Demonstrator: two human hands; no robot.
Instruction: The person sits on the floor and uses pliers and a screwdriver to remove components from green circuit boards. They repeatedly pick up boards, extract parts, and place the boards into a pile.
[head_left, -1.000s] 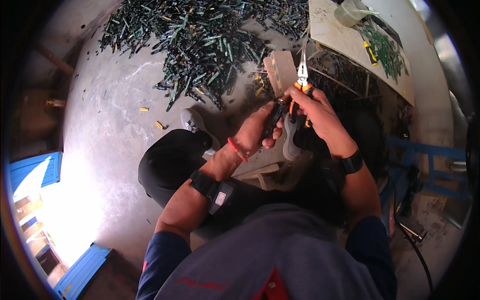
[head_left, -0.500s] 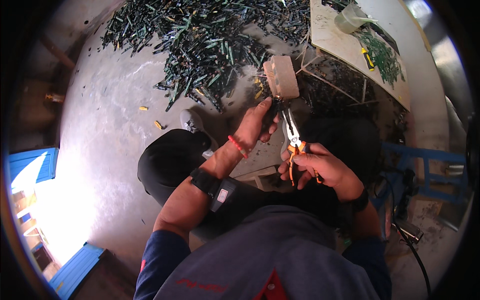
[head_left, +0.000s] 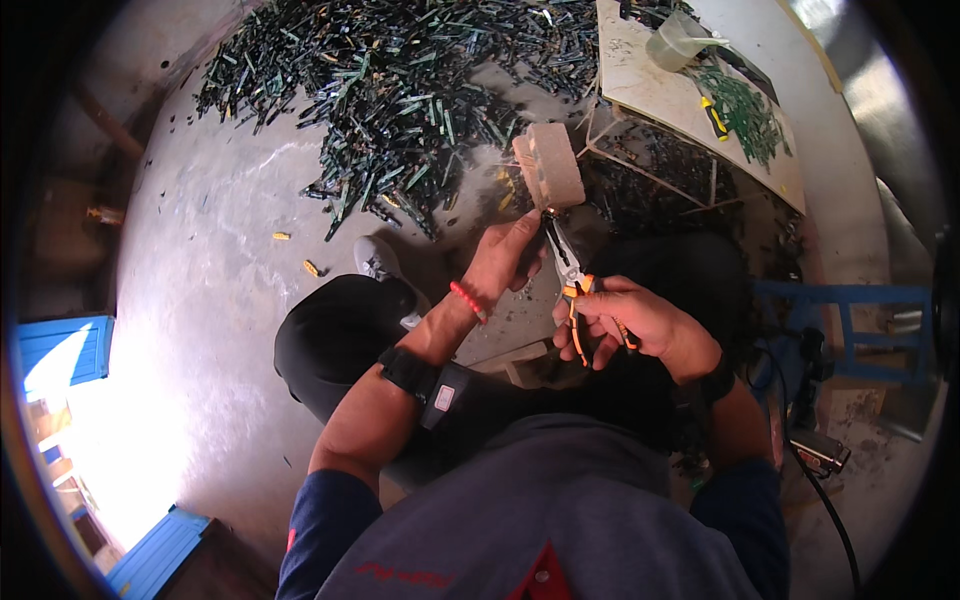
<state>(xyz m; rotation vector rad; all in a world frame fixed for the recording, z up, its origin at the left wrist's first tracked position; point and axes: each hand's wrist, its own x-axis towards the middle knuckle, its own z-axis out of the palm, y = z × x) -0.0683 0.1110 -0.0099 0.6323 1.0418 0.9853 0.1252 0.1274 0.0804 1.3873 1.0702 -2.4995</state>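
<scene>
My right hand [head_left: 640, 322] is wrapped round the handles of long-nose pliers [head_left: 570, 268] with orange and black grips. Their silvery jaws point away from me, and the tips are at a small dark piece [head_left: 548, 218] by my left fingertips. My left hand [head_left: 503, 256] is closed, thumb stretched along the top, pinching that piece; most of it is hidden by the fingers. Just beyond both hands stands a reddish brick-like block [head_left: 553, 170], close to the pliers' tips.
A large heap of dark green and black strips [head_left: 400, 130] spreads over the floor ahead. At the right, a pale low table [head_left: 640, 90] bears green strips [head_left: 745, 120], a yellow-black screwdriver [head_left: 714, 118] and a clear scoop [head_left: 672, 42]. A blue stool frame [head_left: 850, 330] stands right.
The pliers' jaws have moved forward and left to the dark piece at my left fingers, and they look closer together. The whole view has shifted slightly.
</scene>
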